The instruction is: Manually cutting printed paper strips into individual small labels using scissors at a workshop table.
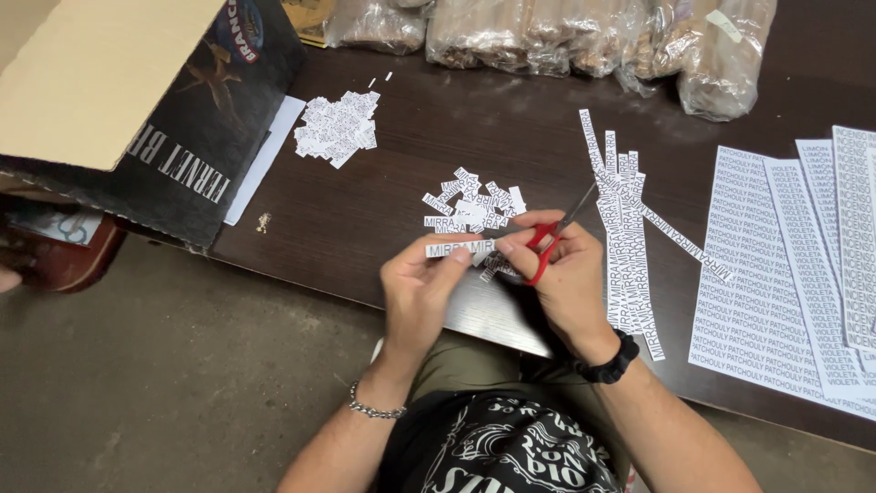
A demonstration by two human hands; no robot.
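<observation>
White paper is what I am working with. I see a thin paper strip (453, 248) pinched between the thumb and fingers of my left hand (420, 290). The strip lies flat, with its long side running left to right, just above the near edge of the dark table (383, 210). Its right end points at my right hand (566, 274).

My right hand holds red-handled scissors (552, 239). My fingers go through the red loops and close on them. The thin metal blades point up and to the right, away from me. I cannot tell if the blades are apart or together.

Both hands are close, almost touching, with the palms turned toward each other. My wrists bend in over my lap. A silver chain (374, 408) is on my left wrist, and a black watch (613, 363) is on my right.

Just behind my hands is a pile of small cut slips (474, 205), flat and white with dark print. Another pile of slips (339, 128) sits farther back on the left. Long strips (630, 246) lie beside my right hand, and big printed sheets (785, 274) lie farther right. Crinkly clear bags (584, 36) line the back edge. A black cardboard box (146, 100) stands open on the left.
</observation>
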